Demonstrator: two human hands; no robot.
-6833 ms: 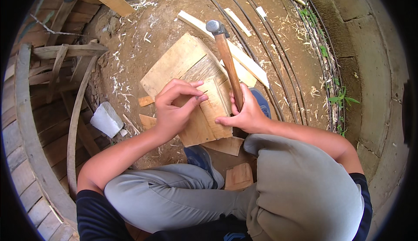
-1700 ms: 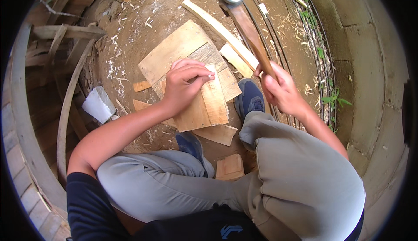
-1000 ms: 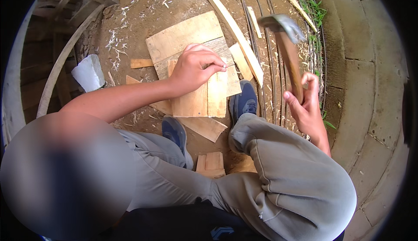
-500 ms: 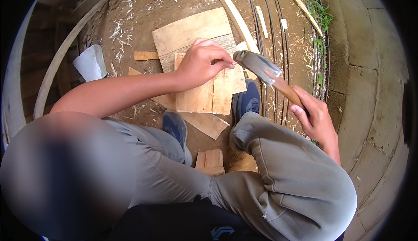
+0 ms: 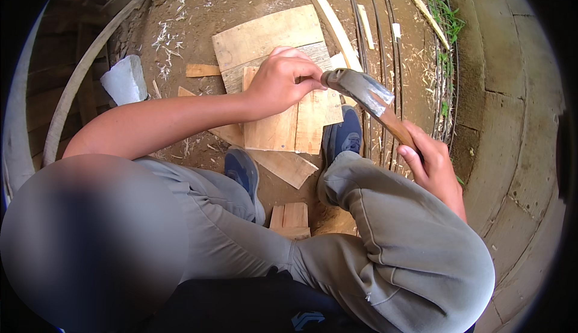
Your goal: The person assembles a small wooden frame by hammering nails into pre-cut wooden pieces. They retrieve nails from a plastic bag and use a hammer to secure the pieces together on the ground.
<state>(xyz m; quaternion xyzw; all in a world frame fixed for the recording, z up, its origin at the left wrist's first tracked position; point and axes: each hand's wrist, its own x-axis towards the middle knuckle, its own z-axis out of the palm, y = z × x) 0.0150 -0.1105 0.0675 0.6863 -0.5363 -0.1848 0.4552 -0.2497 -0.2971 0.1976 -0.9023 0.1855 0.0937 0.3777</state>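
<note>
My left hand (image 5: 282, 84) reaches over a set of light wooden boards (image 5: 270, 133), thumb and forefinger pinched together near their right side. Whatever sits between those fingertips is too small or hidden to make out. In my right hand (image 5: 435, 167) is a claw hammer (image 5: 361, 90), gripped by its wooden handle. Its striking face is right beside the pinched fingertips of the left hand, above the boards. Behind them lies a wider plank panel (image 5: 271, 35), partly under the nearer boards.
Long dark rods (image 5: 385, 44) run along the ground at the right, beside a stone-like walkway (image 5: 500, 134). A pale stone block (image 5: 125, 80) stands at the left. Small wood blocks (image 5: 290, 217) lie between my legs; shavings and a long wood strip (image 5: 331, 20) lie on the soil.
The hammer has turned slightly, its head staying by the left fingertips. My right hand has shifted only a little. The left hand keeps its pinch in nearly the same place.
</note>
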